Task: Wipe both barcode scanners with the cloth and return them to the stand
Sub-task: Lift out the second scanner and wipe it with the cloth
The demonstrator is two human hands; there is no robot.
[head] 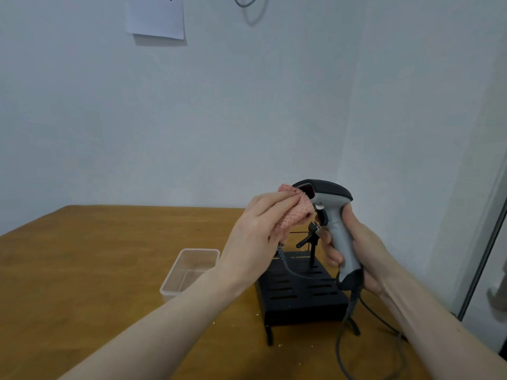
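Note:
My right hand (365,253) grips the grey handle of a black-and-grey barcode scanner (333,212), held upright above the table with its window facing left. A pink cloth (380,212) is pressed against the scanner's front by my left hand (260,231). Below them stands a black slotted stand (299,292) with a thin black holder arm (311,239). The scanner's dark cable (345,333) hangs down to the table. A second cable end shows behind my left hand; a second scanner is hidden from view.
A clear plastic box (192,270) sits on the wooden table (96,270) left of the stand. A white wall runs behind, with a paper sheet (155,17) pinned high up. A door frame (482,259) lies at the right edge.

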